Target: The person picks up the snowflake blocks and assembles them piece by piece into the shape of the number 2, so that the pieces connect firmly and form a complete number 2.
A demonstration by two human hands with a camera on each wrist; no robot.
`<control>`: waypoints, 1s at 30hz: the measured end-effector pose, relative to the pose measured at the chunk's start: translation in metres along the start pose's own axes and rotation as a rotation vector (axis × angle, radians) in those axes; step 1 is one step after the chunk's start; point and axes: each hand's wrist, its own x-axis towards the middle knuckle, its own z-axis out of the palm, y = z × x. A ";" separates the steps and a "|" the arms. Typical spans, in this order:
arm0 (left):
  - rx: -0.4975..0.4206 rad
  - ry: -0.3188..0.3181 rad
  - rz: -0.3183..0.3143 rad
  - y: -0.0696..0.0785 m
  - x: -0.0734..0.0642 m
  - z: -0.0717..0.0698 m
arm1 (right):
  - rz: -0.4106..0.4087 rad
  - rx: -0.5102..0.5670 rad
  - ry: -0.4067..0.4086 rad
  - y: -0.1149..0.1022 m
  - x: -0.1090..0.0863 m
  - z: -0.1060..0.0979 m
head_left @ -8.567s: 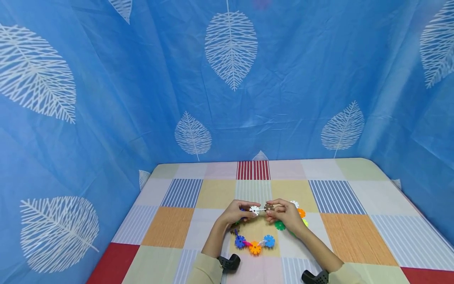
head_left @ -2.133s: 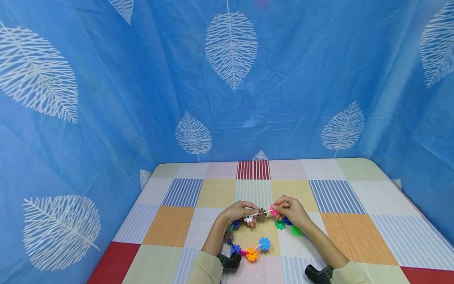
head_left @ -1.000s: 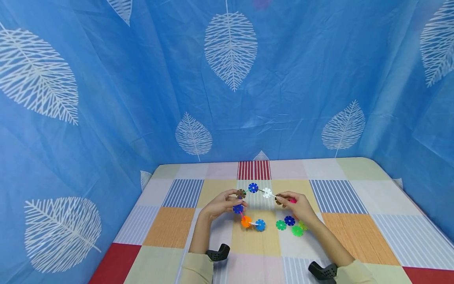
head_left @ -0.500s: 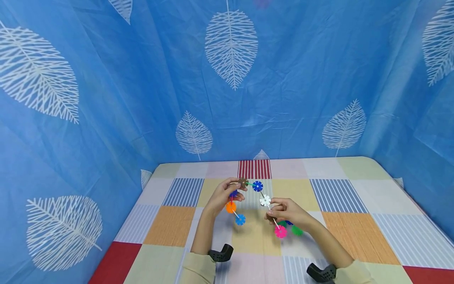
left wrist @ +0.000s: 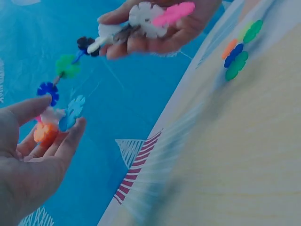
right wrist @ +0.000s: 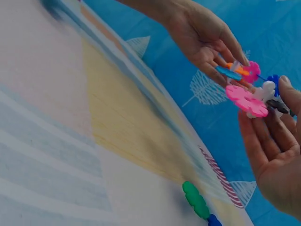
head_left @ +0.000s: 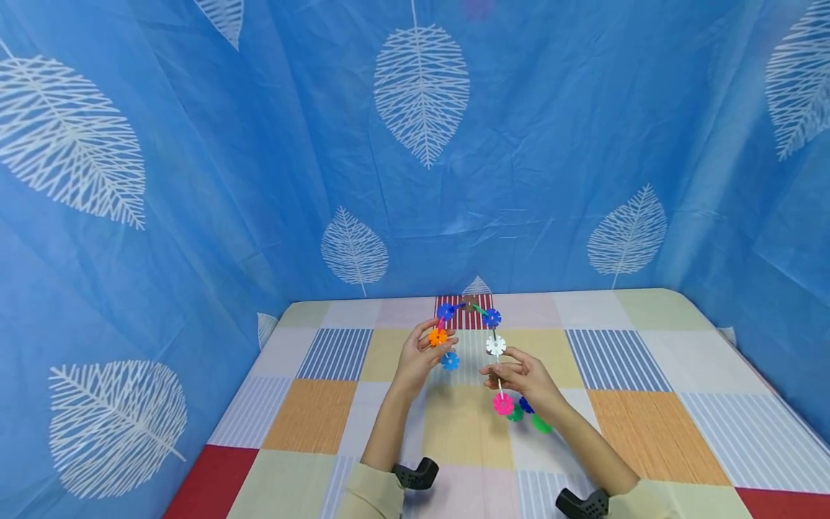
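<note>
A curved chain of interlocking notched plastic discs hangs in the air between both hands. My left hand (head_left: 415,362) pinches the orange disc (head_left: 438,337) near one end, where a light-blue disc (head_left: 450,360) forms the tip. Beyond it come a blue disc (head_left: 445,311), a brown disc (head_left: 470,303), another blue disc (head_left: 492,318) and a white disc (head_left: 496,345). The right hand (head_left: 528,378) grips the chain by a brown disc, mostly covered by the fingers. Past this grip, a pink disc (right wrist: 246,100) ends the chain.
Loose discs lie on the patchwork tablecloth (head_left: 460,432) below the right hand: a green disc (head_left: 516,414), a light-green disc (head_left: 542,424) and a dark-blue disc (head_left: 526,405). The left wrist view adds an orange disc (left wrist: 229,49). A blue leaf-print curtain (head_left: 519,180) stands behind.
Over these frames the pink disc joins the chain's right end, and the chain rises off the table. Lately my left hand has moved up and along it to the orange disc.
</note>
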 end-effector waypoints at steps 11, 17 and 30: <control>0.020 0.102 0.051 -0.006 0.006 0.005 | 0.048 -0.049 0.157 0.001 -0.001 0.019; 0.163 0.235 0.023 -0.005 0.016 0.013 | 0.145 0.063 0.357 0.014 0.006 0.029; 0.330 0.300 -0.023 -0.055 0.058 0.009 | 0.240 0.157 0.440 0.029 0.005 0.047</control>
